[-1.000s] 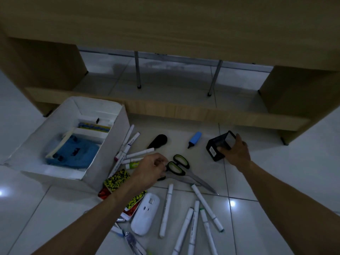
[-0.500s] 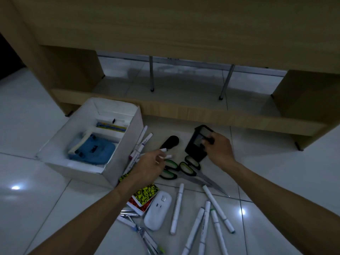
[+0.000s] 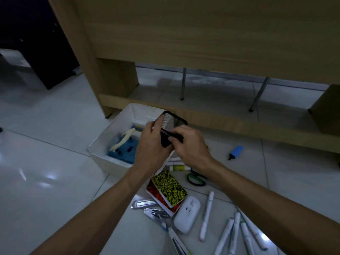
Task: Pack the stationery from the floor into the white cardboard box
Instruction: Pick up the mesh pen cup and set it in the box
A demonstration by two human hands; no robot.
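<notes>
Under a large wooden bench (image 3: 202,34), pale floor tiles (image 3: 46,181) carry a white cardboard box (image 3: 103,142), open at the top, with a blue item (image 3: 125,151) inside. Both hands meet above the box's right side, holding a black mesh pen holder (image 3: 172,124) tilted over it: the left hand (image 3: 152,146) grips its left side, the right hand (image 3: 189,146) pinches its lower edge. Just right of the box lie a yellow-and-black patterned notebook (image 3: 170,188), a white mouse (image 3: 186,216), scattered white markers (image 3: 207,216), green-handled scissors (image 3: 195,180) and, further right, a blue highlighter (image 3: 236,151)
</notes>
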